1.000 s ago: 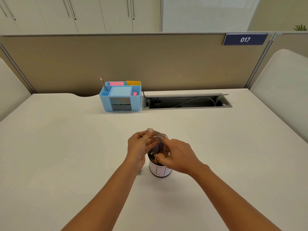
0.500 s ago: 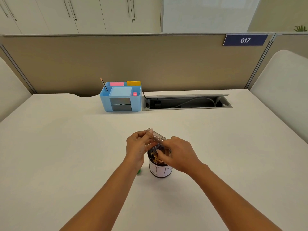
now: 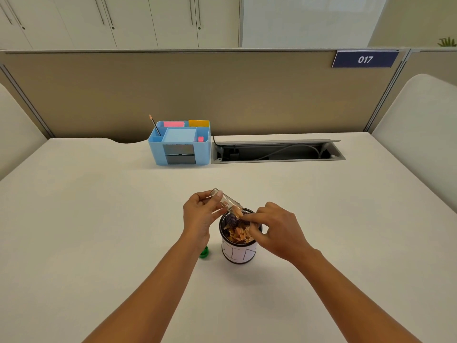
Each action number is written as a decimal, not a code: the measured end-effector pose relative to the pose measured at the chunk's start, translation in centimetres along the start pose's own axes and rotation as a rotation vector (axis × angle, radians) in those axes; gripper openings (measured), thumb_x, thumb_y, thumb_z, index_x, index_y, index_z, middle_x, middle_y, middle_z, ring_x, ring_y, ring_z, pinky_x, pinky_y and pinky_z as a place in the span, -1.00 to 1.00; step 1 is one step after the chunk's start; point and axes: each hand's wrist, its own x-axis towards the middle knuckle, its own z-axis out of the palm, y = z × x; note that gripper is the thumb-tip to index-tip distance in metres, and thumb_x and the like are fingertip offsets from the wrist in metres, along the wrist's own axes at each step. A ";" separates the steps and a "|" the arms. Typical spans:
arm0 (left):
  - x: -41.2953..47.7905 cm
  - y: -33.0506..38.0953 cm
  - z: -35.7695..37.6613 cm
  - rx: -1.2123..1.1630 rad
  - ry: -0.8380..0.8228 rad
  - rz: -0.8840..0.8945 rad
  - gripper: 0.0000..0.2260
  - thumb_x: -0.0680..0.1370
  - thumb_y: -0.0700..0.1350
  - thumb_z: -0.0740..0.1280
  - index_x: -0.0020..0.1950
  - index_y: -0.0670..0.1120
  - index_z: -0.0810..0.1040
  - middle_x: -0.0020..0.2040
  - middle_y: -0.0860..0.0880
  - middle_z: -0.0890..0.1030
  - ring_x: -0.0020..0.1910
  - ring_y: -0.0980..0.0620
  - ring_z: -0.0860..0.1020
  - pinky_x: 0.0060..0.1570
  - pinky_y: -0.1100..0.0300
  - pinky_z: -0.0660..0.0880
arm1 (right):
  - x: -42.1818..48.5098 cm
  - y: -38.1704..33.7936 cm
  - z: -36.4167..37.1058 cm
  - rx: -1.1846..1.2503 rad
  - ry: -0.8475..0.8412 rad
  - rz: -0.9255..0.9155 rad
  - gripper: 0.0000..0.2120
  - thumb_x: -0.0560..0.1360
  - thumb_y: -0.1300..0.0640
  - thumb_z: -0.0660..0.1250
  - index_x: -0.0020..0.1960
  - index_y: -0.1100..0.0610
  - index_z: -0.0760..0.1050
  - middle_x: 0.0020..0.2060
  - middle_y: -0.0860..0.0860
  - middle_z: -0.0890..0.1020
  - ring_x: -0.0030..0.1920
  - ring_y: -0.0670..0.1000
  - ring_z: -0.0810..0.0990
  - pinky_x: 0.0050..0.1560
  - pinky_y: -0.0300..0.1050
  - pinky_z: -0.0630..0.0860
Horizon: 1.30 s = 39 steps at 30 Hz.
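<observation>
Nearest to me, two bare forearms reach out over the pale desk (image 3: 99,231), and beside the left wrist a small green cap (image 3: 204,252) lies on the surface, partly hidden by the arm. Just to its right stands a dark mesh cup (image 3: 238,251) with a white paper band around its lower half, and a heap of pencil shavings (image 3: 239,235) fills it. Above the cup's rim the left hand (image 3: 200,214) grips a small clear plastic case (image 3: 226,200) between thumb and fingers, tilted so its open end points down into the cup, with a few shavings caught at that end. The right hand (image 3: 277,229) hovers over the cup's right side, its fingers curled and its fingertips at the mouth of the case; I cannot tell whether they pinch anything. Farther back, a light blue desk organiser (image 3: 179,149) stands well apart from the cup, with a pencil (image 3: 154,125) upright in its left compartment and pink and yellow pads at its rear. Just to its right an open cable tray (image 3: 277,151) is set into the desk. Behind them rises a tan partition (image 3: 222,95) bearing a blue sign (image 3: 364,59) that reads 017.
</observation>
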 end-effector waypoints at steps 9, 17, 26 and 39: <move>-0.1 -0.2 0.2 -0.009 0.001 -0.013 -0.85 0.45 -0.21 0.38 -0.04 -0.18 0.48 -0.15 -0.10 0.59 -0.21 -0.01 0.61 -0.20 0.22 0.62 | 0.2 -0.4 -0.1 0.079 0.093 0.015 -0.68 0.36 0.05 0.15 0.01 0.01 0.58 -0.44 -0.06 0.59 -0.33 -0.09 0.38 -0.45 -0.19 0.40; -0.2 -0.1 0.3 0.005 -0.019 -0.009 -0.90 0.45 -0.18 0.38 -0.10 -0.13 0.49 -0.16 -0.10 0.60 -0.21 0.00 0.62 -0.21 0.23 0.61 | 0.3 -0.8 0.2 0.082 -0.120 0.021 -0.52 0.40 -0.06 0.14 0.32 -0.12 0.32 -0.40 -0.07 0.54 -0.36 -0.09 0.40 -0.38 -0.21 0.31; -0.7 -0.2 0.8 0.047 -0.120 0.023 -0.83 0.43 -0.21 0.40 -0.02 -0.17 0.50 -0.14 -0.10 0.61 -0.18 -0.01 0.63 -0.27 0.28 0.60 | 0.9 -1.0 0.9 0.011 -0.252 0.059 -0.42 0.47 -0.02 0.20 0.43 -0.08 0.07 -0.25 0.05 0.62 -0.25 0.06 0.54 -0.26 -0.13 0.39; -0.5 -0.4 0.1 0.043 -0.050 0.031 -0.79 0.42 -0.23 0.41 0.01 -0.15 0.47 -0.10 -0.13 0.59 -0.17 -0.06 0.62 -0.15 0.17 0.60 | 0.8 -0.6 0.3 0.005 -0.206 0.035 -0.52 0.44 0.08 0.22 0.32 -0.24 0.28 -0.36 -0.05 0.45 -0.29 -0.03 0.39 -0.38 -0.28 0.22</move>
